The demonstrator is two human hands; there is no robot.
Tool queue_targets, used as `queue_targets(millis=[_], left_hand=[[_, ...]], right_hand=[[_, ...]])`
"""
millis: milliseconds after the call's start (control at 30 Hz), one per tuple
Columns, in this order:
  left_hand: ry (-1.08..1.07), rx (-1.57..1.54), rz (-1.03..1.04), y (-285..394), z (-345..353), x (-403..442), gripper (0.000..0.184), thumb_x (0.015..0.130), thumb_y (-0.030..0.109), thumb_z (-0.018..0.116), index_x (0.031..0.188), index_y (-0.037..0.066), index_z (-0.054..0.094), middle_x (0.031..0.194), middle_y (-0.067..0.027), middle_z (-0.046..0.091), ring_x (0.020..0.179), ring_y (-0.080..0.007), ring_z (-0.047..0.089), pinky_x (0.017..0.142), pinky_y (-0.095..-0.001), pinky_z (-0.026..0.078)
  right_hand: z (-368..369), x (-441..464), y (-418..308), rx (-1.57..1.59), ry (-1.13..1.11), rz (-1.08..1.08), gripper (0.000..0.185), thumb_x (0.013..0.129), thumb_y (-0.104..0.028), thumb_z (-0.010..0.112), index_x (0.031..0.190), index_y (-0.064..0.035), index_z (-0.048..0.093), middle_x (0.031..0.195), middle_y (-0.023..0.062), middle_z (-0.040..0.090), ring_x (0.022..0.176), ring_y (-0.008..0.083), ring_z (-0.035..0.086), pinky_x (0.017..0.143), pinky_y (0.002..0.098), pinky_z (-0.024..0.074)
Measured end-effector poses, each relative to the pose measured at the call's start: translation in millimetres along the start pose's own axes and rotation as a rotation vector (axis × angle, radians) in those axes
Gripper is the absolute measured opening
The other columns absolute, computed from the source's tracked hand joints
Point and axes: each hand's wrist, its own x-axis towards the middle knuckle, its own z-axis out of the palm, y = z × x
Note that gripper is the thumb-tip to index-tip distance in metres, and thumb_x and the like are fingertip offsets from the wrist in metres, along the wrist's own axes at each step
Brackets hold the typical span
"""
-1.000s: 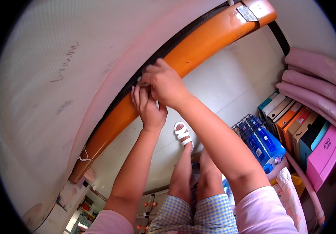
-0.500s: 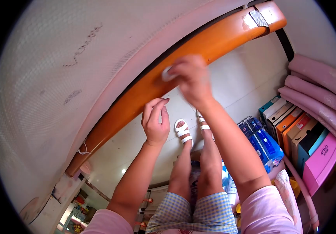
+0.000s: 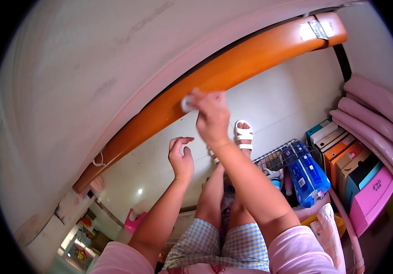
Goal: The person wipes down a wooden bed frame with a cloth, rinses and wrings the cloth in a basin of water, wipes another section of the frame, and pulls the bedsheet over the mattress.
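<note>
Against the wall runs a long curved orange wooden beam [image 3: 246,57], with a strip of silvery tape [image 3: 318,28] around its far right end. My right hand [image 3: 212,116] is at the beam's near edge, its fingers closed on a small white wad [image 3: 187,104] that appears to touch the orange surface. Motion blur hides the wad's exact kind. Lower and to the left, my left hand [image 3: 181,160] hangs in the air below the beam. Its fingers are bent with the thumb apart, and nothing shows between them.
Rolled pink padded mats [image 3: 372,112] stand at the right beside upright boxes and folders [image 3: 342,150]. A wire basket [image 3: 276,153] and a blue package [image 3: 308,176] are near my legs. A white string [image 3: 99,160] is tied around the beam's left part. Pale tiles [image 3: 292,98] cover the floor.
My right hand has moved down and left along the beam with the white wad. My left hand has dropped lower, away from the beam. The view has shifted, and one foot is now mostly covered.
</note>
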Motion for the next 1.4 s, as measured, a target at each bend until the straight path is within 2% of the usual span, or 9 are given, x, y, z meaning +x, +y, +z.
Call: queue_targets(millis=[100, 200, 300, 433, 500, 633, 900, 1167, 1400], left_hand=[[0.141, -0.31, -0.163, -11.4, 0.0, 4.6, 0.033, 0.08, -0.01, 0.046, 0.112, -0.004, 0.055, 0.118, -0.0109, 0.055, 0.104, -0.019, 0.056, 0.09, -0.0298, 0.045], [0.236, -0.655, -0.205, -22.0, -1.8, 24.6, 0.034, 0.084, -0.009, 0.044, 0.117, -0.004, 0.05, 0.117, -0.0117, 0.055, 0.105, -0.018, 0.053, 0.088, -0.0293, 0.044], [-0.076, -0.242, -0.314, -63.6, -4.7, 24.7, 0.033, 0.085, -0.004, 0.055, 0.118, -0.003, 0.05, 0.116, -0.0135, 0.059, 0.097, -0.017, 0.059, 0.086, -0.0299, 0.047], [-0.203, -0.471, -0.266, 15.5, -29.5, 17.8, 0.045, 0.082, -0.004, 0.061, 0.125, 0.006, 0.052, 0.123, -0.015, 0.055, 0.104, -0.0268, 0.063, 0.089, -0.0359, 0.051], [-0.176, 0.393, 0.452, 36.2, -28.7, 21.4, 0.051, 0.08, -0.006, 0.062, 0.127, 0.009, 0.051, 0.125, -0.0158, 0.054, 0.092, -0.0332, 0.066, 0.08, -0.0365, 0.054], [-0.373, -0.002, 0.085, 106.3, -27.3, 35.7, 0.052, 0.079, -0.01, 0.055, 0.127, 0.01, 0.053, 0.133, -0.0124, 0.048, 0.115, -0.0352, 0.052, 0.091, -0.0418, 0.046], [-0.04, 0.278, 0.803, 190.5, 43.1, 96.0, 0.055, 0.076, -0.01, 0.05, 0.13, 0.001, 0.051, 0.128, -0.0155, 0.048, 0.114, -0.034, 0.049, 0.097, -0.0406, 0.04], [0.085, 0.481, 0.702, 227.7, 118.2, 132.7, 0.061, 0.086, 0.018, 0.061, 0.142, 0.008, 0.038, 0.134, -0.013, 0.042, 0.12, -0.0327, 0.04, 0.101, -0.0482, 0.031], [0.08, 0.576, 0.667, 220.8, 131.9, 124.6, 0.062, 0.088, 0.024, 0.061, 0.145, 0.013, 0.037, 0.135, -0.0106, 0.042, 0.123, -0.0318, 0.036, 0.101, -0.0498, 0.03]], right_hand=[[23.8, 19.6, -9.4, 0.026, -0.009, 0.039, 0.039, 0.058, 0.014, 0.055, 0.087, -0.0086, 0.068, 0.099, 0.0047, 0.069, 0.087, 0.0269, 0.056, 0.077, 0.0339, 0.0459], [52.6, -34.7, -6.4, 0.027, -0.355, -0.329, 0.032, 0.055, 0.009, 0.061, 0.081, -0.01, 0.066, 0.095, 0.0017, 0.065, 0.088, 0.0255, 0.054, 0.076, 0.0329, 0.0475], [31.9, -66.9, 0.6, -0.051, -0.843, 0.123, 0.029, 0.064, 0.003, 0.063, 0.089, -0.008, 0.069, 0.101, 0.0056, 0.066, 0.09, 0.026, 0.058, 0.077, 0.0328, 0.0499], [-23.8, -25.9, -12.9, 0.355, -0.169, 0.6, 0.029, 0.071, 0.009, 0.062, 0.097, -0.0021, 0.067, 0.095, 0.0147, 0.068, 0.087, 0.0335, 0.065, 0.074, 0.0361, 0.0522], [-44.3, -10.3, -3.7, 0.183, -0.327, 0.738, 0.025, 0.074, 0.003, 0.067, 0.099, -0.0008, 0.065, 0.087, 0.0158, 0.068, 0.08, 0.0336, 0.066, 0.07, 0.0343, 0.0523], [-89.4, 22.4, 1.3, 0.136, -0.299, 0.812, 0.024, 0.075, -0.012, 0.074, 0.093, 0.0014, 0.065, 0.074, 0.019, 0.065, 0.071, 0.0257, 0.067, 0.066, 0.0358, 0.0502], [-155.8, 60.5, 39.0, 0.244, 0.036, 0.784, 0.019, 0.074, -0.008, 0.07, 0.091, -0.0007, 0.065, 0.074, 0.012, 0.066, 0.069, 0.0189, 0.064, 0.065, 0.0326, 0.0504], [-190.0, 102.5, 79.9, 0.685, 0.142, 0.952, 0.019, 0.08, -0.007, 0.063, 0.097, 0.0021, 0.063, 0.077, 0.0066, 0.065, 0.067, 0.0135, 0.062, 0.054, 0.0262, 0.0482], [-181.7, 143.9, 75.5, 0.327, 0.571, 0.74, 0.017, 0.087, -0.016, 0.065, 0.092, 0.0001, 0.063, 0.081, 0.0079, 0.065, 0.07, 0.014, 0.061, 0.061, 0.0313, 0.0508]])
